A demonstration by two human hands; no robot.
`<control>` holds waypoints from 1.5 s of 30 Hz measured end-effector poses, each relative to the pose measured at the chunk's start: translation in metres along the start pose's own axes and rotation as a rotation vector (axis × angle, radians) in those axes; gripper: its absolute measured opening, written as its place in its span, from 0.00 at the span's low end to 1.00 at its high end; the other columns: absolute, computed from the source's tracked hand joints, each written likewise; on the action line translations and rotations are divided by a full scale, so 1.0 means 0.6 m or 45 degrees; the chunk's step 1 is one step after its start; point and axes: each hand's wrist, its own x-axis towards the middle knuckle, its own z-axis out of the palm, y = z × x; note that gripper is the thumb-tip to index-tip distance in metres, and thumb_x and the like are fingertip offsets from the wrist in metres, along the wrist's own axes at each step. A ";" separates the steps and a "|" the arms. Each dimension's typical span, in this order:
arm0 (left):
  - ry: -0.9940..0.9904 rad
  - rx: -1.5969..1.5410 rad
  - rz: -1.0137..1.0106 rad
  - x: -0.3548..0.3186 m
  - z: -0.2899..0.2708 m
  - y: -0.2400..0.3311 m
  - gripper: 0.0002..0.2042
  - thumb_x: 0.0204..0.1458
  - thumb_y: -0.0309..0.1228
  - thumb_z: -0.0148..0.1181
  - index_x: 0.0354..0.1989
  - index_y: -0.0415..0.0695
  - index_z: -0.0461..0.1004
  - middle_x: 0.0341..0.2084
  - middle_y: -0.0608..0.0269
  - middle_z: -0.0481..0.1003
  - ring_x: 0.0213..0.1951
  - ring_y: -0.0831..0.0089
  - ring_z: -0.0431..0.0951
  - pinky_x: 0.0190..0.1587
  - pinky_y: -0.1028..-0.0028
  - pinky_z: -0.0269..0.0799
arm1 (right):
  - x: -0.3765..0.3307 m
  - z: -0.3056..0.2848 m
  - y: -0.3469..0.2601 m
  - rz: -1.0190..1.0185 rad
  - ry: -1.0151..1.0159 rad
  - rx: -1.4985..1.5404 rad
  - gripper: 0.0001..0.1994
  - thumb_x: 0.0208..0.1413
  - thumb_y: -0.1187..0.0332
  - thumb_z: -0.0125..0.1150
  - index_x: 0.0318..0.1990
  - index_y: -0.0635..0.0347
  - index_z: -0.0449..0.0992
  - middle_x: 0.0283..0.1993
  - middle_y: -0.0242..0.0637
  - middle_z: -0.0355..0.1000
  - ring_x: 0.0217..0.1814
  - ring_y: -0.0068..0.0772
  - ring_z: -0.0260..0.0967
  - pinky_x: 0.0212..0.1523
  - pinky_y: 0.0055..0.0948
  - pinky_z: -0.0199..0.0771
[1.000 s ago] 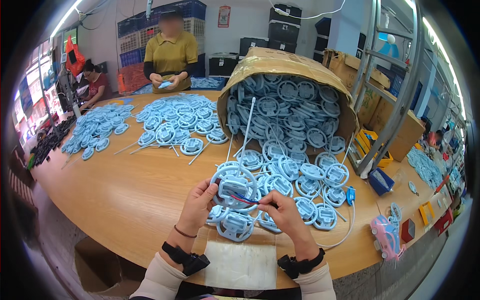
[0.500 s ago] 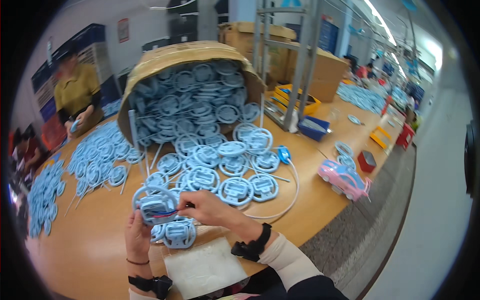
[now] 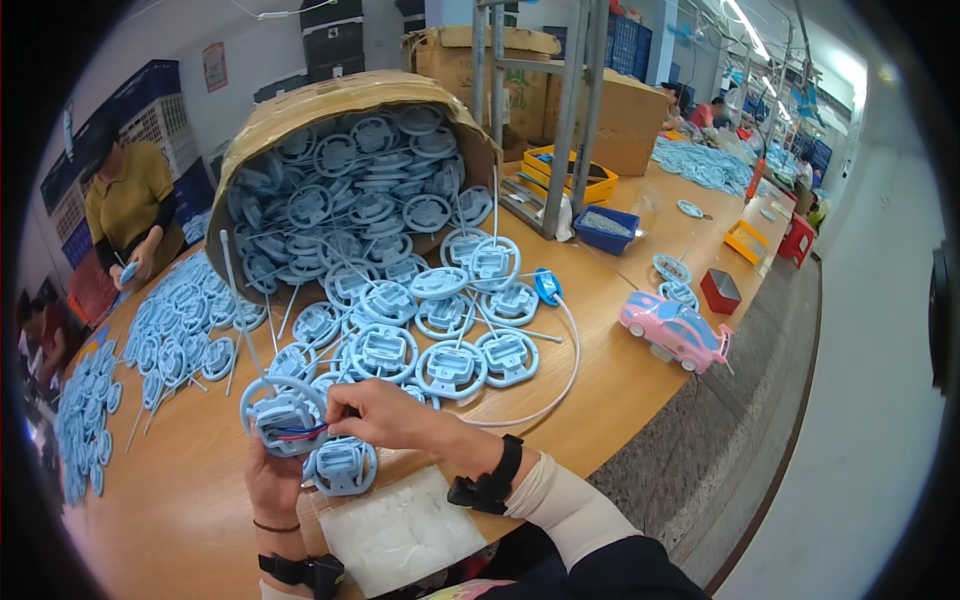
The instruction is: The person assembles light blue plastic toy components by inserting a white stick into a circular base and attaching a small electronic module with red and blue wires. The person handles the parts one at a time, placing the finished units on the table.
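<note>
My left hand [image 3: 272, 488] grips a light blue toy steering wheel [image 3: 262, 408] from below, holding it tilted up with its hollow back part showing. A thin rod stands up from its rim. Red and blue wires [image 3: 298, 435] run across that part, and my right hand [image 3: 385, 412] pinches them at the right side of the wheel. Its fingers are closed, and the fingertips are partly hidden. Just below, another blue steering wheel [image 3: 342, 466] lies on the table beside a whitish flat sheet [image 3: 402, 530]. More wheels lie heaped right behind my hands.
A tipped cardboard box [image 3: 300, 95] spills blue wheels onto the table [image 3: 180, 500]. A white cable [image 3: 570, 370] curves at the right, near a pink toy car [image 3: 672, 328], a red box [image 3: 720, 290] and a blue tray [image 3: 606, 232]. A co-worker [image 3: 130, 200] stands at the left.
The whole view has shifted, so most things sit further left. Both hands keep their hold on the steering wheel and the wires, with little visible change between them.
</note>
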 end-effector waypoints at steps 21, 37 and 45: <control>0.194 -0.009 -0.177 0.004 -0.025 0.003 0.20 0.56 0.41 0.46 0.56 0.48 0.59 0.50 0.62 0.67 0.51 0.67 0.68 0.51 0.63 0.67 | 0.009 0.012 0.026 0.064 0.029 0.006 0.07 0.44 0.72 0.61 0.29 0.64 0.71 0.26 0.35 0.71 0.27 0.23 0.67 0.28 0.23 0.66; 0.279 0.014 -0.142 0.011 -0.021 -0.009 0.11 0.55 0.31 0.50 0.47 0.46 0.67 0.41 0.66 0.72 0.43 0.74 0.72 0.47 0.71 0.69 | -0.008 -0.009 0.022 0.214 -0.025 0.010 0.06 0.45 0.74 0.63 0.27 0.63 0.71 0.22 0.26 0.68 0.23 0.13 0.59 0.23 0.17 0.58; 0.230 0.065 0.019 0.007 -0.028 -0.004 0.12 0.56 0.33 0.47 0.47 0.45 0.66 0.42 0.63 0.72 0.45 0.73 0.72 0.48 0.71 0.69 | 0.004 0.018 0.020 0.142 0.037 0.030 0.06 0.44 0.73 0.62 0.28 0.63 0.71 0.22 0.34 0.70 0.24 0.22 0.64 0.25 0.23 0.63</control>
